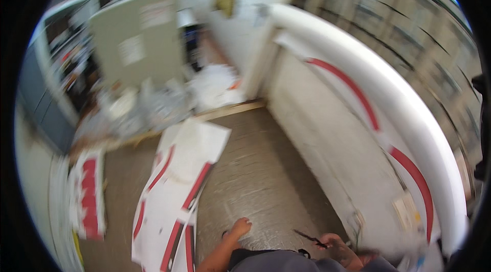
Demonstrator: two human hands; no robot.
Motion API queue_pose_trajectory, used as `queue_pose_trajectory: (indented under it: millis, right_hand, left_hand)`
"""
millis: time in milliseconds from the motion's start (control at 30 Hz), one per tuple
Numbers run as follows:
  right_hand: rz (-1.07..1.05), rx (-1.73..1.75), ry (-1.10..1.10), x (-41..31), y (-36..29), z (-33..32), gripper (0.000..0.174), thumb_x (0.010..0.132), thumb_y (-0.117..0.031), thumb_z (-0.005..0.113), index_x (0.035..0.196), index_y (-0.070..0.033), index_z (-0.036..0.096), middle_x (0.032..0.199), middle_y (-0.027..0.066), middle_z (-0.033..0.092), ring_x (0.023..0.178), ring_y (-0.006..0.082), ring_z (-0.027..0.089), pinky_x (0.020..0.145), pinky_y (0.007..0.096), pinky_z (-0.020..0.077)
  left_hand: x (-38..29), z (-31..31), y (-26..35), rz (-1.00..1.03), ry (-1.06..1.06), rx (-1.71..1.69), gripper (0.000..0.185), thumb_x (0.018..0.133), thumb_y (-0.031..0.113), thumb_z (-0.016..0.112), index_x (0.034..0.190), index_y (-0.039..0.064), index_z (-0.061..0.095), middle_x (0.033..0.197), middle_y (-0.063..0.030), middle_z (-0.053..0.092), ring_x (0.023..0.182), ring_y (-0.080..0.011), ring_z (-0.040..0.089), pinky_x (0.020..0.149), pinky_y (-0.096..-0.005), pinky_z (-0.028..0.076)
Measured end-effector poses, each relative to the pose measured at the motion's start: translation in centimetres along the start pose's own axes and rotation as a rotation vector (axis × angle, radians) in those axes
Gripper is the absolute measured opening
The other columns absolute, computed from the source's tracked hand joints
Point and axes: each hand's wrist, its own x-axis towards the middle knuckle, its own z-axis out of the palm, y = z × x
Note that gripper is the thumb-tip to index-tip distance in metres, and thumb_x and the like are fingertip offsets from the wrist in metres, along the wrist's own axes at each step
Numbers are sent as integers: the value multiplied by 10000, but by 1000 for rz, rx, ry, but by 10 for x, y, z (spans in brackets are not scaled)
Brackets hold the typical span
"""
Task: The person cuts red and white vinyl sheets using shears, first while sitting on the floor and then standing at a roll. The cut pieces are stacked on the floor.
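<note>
My left hand (242, 226) hangs over the floor at the bottom middle, its fingers curled; whether it holds anything is too blurred to tell. My right hand (330, 242) is closed around the handles of dark scissors (308, 236), whose blades point up and to the left. Left of my left hand, long white printed sheets (168, 195) with red and dark strips lie on the floor. To my right, a large white roll (387, 76) rests along a pale counter or machine, with a white sheet bearing curved red bands (416, 180) below it.
Clear plastic bags (153, 107) lie beyond the sheets, before a greenish cabinet (136, 45). White sheets or packs with red print (90, 199) are at the far left. A bare wooden strip (234, 110) edges the brown floor (257, 164). Shelving stands behind the roll.
</note>
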Motion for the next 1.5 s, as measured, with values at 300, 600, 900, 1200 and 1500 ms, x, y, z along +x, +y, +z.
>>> queue_pose_trajectory:
  millis: [300, 600, 900, 1200, 1500]
  right_hand:
    - [-248, 720, 124, 57, 341, 183, 235, 906, -371, 582, 959, -153, 653, 764, 11, 636, 542, 115, 549, 486, 259, 433]
    - [-5, 1634, 427, 44, 448, 410, 234, 879, -337, 616, 920, -109, 648, 713, 30, 618, 539, 144, 560, 493, 277, 438]
    - [-187, 2057, 628, 72, 354, 474, 241, 851, -303, 650, 881, -64, 644, 661, 50, 600, 537, 173, 571, 499, 296, 443]
    - [-491, 1986, 1264, -37, 362, 372, 230, 922, -262, 573, 887, -36, 595, 702, 53, 602, 591, 145, 590, 542, 303, 475]
    - [-673, 1447, 1671, -192, 518, 287, 385, 879, -386, 603, 1048, -42, 574, 679, -53, 477, 614, 71, 439, 550, 217, 337]
  left_hand:
    - [-64, 264, 413, 1034, -782, -31, 415, 896, 335, 607, 1155, 12, 602, 1068, -166, 653, 997, -236, 620, 862, -353, 481]
    - [0, 366, 651, 322, -778, -644, 455, 925, 276, 604, 1267, 24, 441, 1165, -92, 538, 1069, -255, 541, 860, -422, 510]
    - [-8, 356, 601, 149, -712, -506, 730, 927, 344, 587, 1447, 0, 207, 1382, -146, 417, 1267, -314, 429, 1012, -607, 335]
    - [20, 357, 433, 67, -671, -362, 563, 931, 300, 581, 1371, 34, 350, 1350, -151, 469, 1207, -364, 485, 1002, -691, 250]
    - [-100, 353, 286, -275, -1262, 707, 772, 959, 575, 293, 1444, -18, 198, 1216, -262, 550, 1063, -379, 596, 849, -551, 499]
